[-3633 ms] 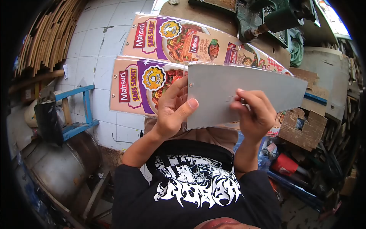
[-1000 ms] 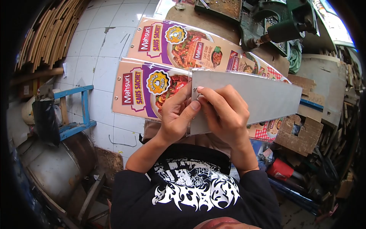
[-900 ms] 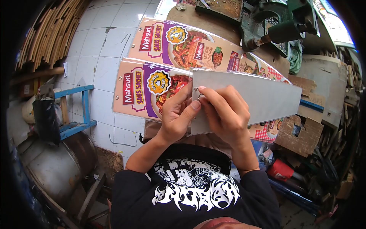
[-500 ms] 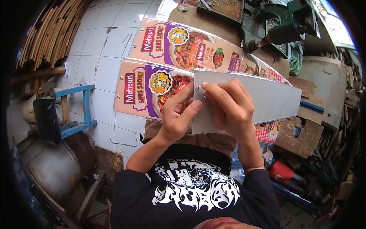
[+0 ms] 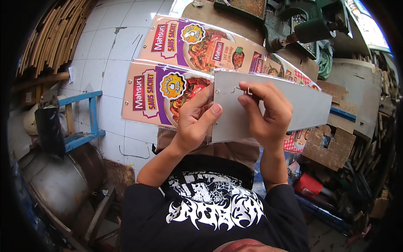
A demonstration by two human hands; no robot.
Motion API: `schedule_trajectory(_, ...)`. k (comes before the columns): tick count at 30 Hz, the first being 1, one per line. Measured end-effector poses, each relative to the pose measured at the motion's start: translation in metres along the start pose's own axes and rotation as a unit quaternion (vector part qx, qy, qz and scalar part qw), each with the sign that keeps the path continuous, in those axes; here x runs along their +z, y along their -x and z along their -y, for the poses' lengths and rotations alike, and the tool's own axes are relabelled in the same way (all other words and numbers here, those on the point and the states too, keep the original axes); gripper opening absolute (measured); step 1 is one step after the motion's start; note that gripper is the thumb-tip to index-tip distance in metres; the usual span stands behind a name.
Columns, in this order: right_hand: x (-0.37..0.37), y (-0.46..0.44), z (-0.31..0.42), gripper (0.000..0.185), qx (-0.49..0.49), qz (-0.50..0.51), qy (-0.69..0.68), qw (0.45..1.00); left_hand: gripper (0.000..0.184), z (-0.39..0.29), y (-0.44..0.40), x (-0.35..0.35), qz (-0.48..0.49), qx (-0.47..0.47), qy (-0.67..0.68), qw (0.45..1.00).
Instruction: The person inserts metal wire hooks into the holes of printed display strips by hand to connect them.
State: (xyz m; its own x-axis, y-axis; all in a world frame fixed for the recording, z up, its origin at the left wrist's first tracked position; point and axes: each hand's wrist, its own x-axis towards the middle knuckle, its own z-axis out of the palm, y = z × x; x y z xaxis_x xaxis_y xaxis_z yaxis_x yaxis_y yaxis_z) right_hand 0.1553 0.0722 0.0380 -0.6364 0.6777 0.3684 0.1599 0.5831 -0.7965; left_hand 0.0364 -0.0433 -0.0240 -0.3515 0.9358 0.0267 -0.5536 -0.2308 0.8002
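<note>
A grey sheet panel (image 5: 300, 98) lies in front of me, its plain side up, with a small metal eyelet (image 5: 217, 91) near its left edge. My left hand (image 5: 195, 119) is closed on that left edge, thumb at the border and the other fingers partly hidden. Small bent wire hooks (image 5: 237, 88) stick out from the pinched fingertips of my right hand (image 5: 270, 111), just above the panel. Under and left of it lies a printed sauce sign (image 5: 138, 110) with eyelets on its left edge. A second matching sign (image 5: 147, 52) lies behind.
A green machine (image 5: 310, 31) with a metal chuck stands at the back right. Cut cardboard (image 5: 329, 149) and scrap pieces crowd the right side. On the left are a blue frame (image 5: 94, 113), a metal drum (image 5: 58, 172) and stacked wooden strips (image 5: 54, 33).
My right hand has moved right, away from the eyelet by the panel's left edge, carrying the wire hooks. My left hand keeps its hold. The view has shifted slightly.
</note>
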Motion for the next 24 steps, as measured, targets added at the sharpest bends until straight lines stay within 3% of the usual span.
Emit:
schedule_trajectory(6,-0.006,0.024,0.015,0.023,0.036,0.067,0.040,0.996,0.049,0.004,-0.002,-0.001,-0.019,0.017,-0.018,0.999)
schedule_trajectory(9,-0.003,0.031,0.012,0.020,-0.038,0.072,0.057,0.995,0.048,0.005,-0.001,-0.001,-0.015,0.022,-0.048,0.998)
schedule_trajectory(24,0.003,0.030,0.006,0.020,-0.100,0.090,0.077,0.988,0.048,0.004,-0.002,0.001,-0.033,0.035,-0.081,0.996)
